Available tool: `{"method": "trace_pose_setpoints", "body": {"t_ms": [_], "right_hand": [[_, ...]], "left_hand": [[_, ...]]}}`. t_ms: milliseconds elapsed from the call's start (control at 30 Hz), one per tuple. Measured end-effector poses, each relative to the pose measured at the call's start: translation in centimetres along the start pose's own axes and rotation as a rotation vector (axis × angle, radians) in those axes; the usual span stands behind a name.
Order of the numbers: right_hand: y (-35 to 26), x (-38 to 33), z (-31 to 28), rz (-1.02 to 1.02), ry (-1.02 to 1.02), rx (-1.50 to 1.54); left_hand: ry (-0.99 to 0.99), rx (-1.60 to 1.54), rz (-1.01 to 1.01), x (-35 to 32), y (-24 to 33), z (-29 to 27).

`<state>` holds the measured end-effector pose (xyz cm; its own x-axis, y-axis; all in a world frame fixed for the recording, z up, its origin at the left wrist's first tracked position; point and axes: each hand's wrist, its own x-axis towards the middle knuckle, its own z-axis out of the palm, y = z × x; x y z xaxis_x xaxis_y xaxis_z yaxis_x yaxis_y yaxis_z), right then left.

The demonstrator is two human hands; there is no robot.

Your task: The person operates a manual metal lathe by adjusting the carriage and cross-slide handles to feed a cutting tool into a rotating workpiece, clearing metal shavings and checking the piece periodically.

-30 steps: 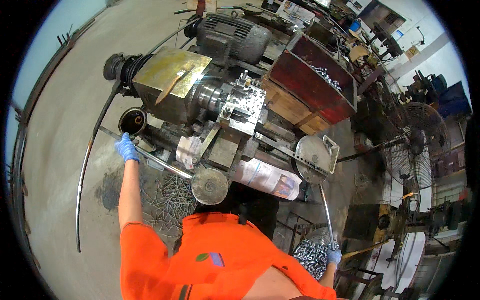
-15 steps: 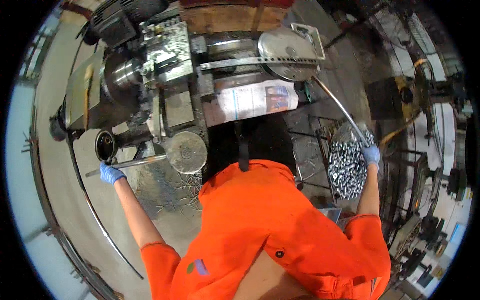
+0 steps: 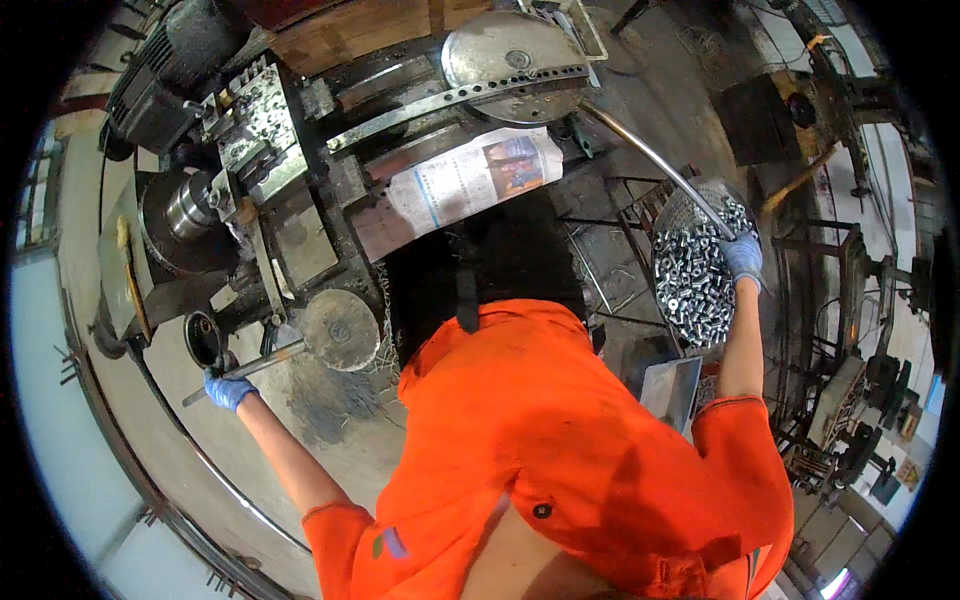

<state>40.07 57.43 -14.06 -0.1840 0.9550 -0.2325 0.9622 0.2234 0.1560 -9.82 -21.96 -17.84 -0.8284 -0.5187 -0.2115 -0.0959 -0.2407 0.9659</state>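
Note:
My left hand (image 3: 231, 389), in a blue glove, is closed around a metal rod (image 3: 268, 362) that runs to a round metal disc (image 3: 340, 329) on the near side of a lathe-like machine. Just above that hand is a dark round cup-shaped part (image 3: 205, 340). My right hand (image 3: 742, 259), gloved the same way, is closed on the lower end of a long metal lever (image 3: 655, 164). This lever slopes down from beside a large round metal plate (image 3: 515, 62). Under the right hand, a mesh basket (image 3: 690, 205) holds many small shiny metal cylinders (image 3: 692, 285).
A machine chuck (image 3: 190, 205) and a chip-covered tool slide (image 3: 255, 130) are at the left. A perforated metal bar (image 3: 450, 98) crosses toward the plate. A newspaper (image 3: 475, 180) covers part of the machine bed. A metal tray (image 3: 670, 388) sits below the basket; racks stand at the right.
The view has turned, so the machine appears tilted and shifted left. Both hands keep their grip on the rod and the lever. More of the metal tray shows below the basket.

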Motion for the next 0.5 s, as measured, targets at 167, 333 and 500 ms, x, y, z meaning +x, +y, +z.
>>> {"method": "trace_pose_setpoints", "body": {"t_ms": [167, 333, 500], "right_hand": [[1.4, 0.6, 2.2, -0.040, 0.150, 0.011], [1.6, 0.5, 1.8, -0.044, 0.048, 0.027], [1.8, 0.5, 2.0, 0.036, 0.076, 0.047]], "left_hand": [[-0.012, -0.076, -0.014, 1.2, -1.0, -1.0], [0.119, -0.141, -0.001, 0.2, -1.6, 0.4], [0.260, -0.194, -0.007, -2.5, -0.1, 2.7]]}}
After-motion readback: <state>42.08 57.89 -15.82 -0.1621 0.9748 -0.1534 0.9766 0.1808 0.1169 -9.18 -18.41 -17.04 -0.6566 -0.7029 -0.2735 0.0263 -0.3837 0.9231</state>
